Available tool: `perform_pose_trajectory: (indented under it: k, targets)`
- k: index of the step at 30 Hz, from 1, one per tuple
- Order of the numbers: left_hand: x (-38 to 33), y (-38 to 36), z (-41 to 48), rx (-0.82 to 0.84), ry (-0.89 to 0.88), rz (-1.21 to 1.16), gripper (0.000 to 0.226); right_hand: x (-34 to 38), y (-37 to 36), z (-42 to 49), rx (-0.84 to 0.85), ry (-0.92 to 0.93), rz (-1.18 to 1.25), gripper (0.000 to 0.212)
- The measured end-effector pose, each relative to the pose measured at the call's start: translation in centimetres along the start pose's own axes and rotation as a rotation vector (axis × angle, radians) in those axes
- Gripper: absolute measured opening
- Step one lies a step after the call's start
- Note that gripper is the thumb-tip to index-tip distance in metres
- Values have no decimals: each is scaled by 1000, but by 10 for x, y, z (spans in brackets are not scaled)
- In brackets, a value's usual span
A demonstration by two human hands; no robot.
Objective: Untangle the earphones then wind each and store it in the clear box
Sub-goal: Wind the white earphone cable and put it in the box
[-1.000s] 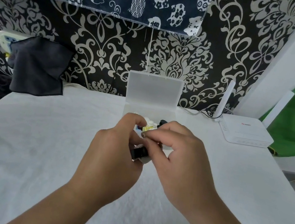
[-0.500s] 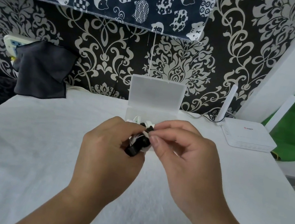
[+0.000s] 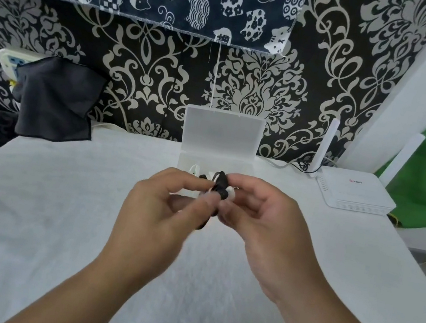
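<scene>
Head-cam view, looking down over a white-covered bench (image 3: 26, 213). Both hands meet at centre frame, just in front of the clear box (image 3: 222, 134), whose lid stands open against the patterned wall.

Left hand (image 3: 163, 209): thumb & forefinger pinch a small bundle of black earphones (image 3: 220, 186). Right hand (image 3: 261, 221): fingers curled in, gripping the same bundle from the other side. So both hands are closed on it. It is held up off the bench, approx. level with the box's front edge in the frame. A bit of black cord pokes out below, between the two hands. Blur hides how neat the coil is.

In the box, just above the left fingers in the frame, I make out what are prob. white earphones (image 3: 194, 171), stowed. I'm not certain.

My read: this is the winding step on the black pair, near its end. The next move prob. calls for tucking in the loose tail w/o letting the coil spring open. After that, a short carry up-frame & down into the box beside the white pair.

Right of frame: white router (image 3: 354, 190). Left: dark cloth (image 3: 54, 102) at the wall.
</scene>
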State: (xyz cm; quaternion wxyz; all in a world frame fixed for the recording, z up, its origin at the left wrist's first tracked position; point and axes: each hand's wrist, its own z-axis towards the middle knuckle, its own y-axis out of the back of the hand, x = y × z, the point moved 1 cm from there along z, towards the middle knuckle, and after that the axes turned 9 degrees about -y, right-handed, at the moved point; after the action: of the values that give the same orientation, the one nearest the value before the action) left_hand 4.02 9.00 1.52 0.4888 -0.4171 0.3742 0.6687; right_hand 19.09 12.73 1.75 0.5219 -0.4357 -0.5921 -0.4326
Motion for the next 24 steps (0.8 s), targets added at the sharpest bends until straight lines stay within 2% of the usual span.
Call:
perform_pose_trajectory:
  k: [2, 4, 10, 17, 24]
  targets:
    - [1, 2, 4, -34, 141, -119, 4, 0, 2, 0, 16, 16, -59, 31]
    - [2, 3, 5, -55, 210, -178, 12, 0, 1, 0, 22, 33, -102, 32]
    - [6, 4, 6, -68, 252, -194, 21, -1, 0, 1, 22, 68, -164, 34]
    - [12, 5, 6, 107, 306, -67, 47, -4, 4, 2, 0, 41, -232, 34]
    - [13, 11, 9, 272, 279, -40, 33, -5, 4, 2, 28, 48, -249, 37]
